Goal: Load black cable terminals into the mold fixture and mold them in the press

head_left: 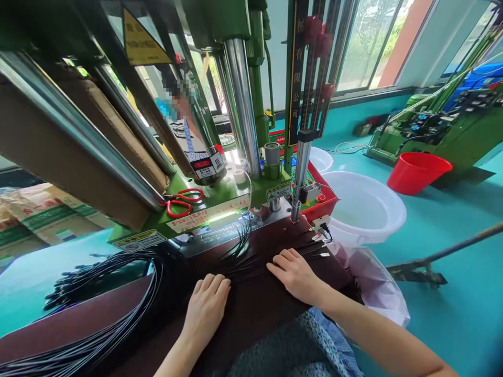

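Hands lie flat and open on a dark board [267,314], the left hand [206,314] just beside thin black cables [243,269] and the right hand [294,275] resting across them, neither one gripping. The cables look light, limp and springy, apt to slide apart, so they seem best taken up as a bunch near their metal-tipped ends. Farther off stand a green press [236,199], red scissors [183,201] on its bed, a white basin [363,204] and a red bucket [418,173].
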A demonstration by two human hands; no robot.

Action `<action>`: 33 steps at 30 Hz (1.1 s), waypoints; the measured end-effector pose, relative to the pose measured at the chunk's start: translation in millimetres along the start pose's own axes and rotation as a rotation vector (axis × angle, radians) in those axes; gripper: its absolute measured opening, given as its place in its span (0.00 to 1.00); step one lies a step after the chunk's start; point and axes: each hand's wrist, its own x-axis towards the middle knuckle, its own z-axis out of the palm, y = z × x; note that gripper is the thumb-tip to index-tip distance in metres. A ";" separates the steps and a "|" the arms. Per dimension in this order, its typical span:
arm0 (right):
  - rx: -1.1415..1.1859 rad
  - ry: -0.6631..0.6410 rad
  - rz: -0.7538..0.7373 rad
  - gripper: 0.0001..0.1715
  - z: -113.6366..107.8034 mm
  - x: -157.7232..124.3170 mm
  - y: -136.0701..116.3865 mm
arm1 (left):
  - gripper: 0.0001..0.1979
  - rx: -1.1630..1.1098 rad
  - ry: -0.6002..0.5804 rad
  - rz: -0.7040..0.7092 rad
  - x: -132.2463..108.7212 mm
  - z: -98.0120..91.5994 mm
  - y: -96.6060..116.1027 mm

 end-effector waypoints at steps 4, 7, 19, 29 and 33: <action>0.005 -0.024 -0.017 0.13 -3.4 6.2 0.3 | 0.07 -0.004 0.019 0.002 -4.6 -2.8 -2.5; 0.013 -0.055 -0.001 0.13 -10.1 2.8 8.2 | 0.07 -0.026 0.037 -0.003 0.6 -4.6 4.3; 0.009 -0.126 0.040 0.09 -11.1 0.9 12.6 | 0.14 -0.064 -0.143 0.018 49.2 -12.5 30.8; -0.030 -0.146 0.031 0.02 -10.3 10.4 6.7 | 0.20 -0.041 -0.167 0.007 47.4 -5.1 31.8; -0.075 -0.169 0.054 0.08 -20.8 -9.8 26.1 | 0.22 -0.068 -0.176 -0.014 56.3 -1.4 39.7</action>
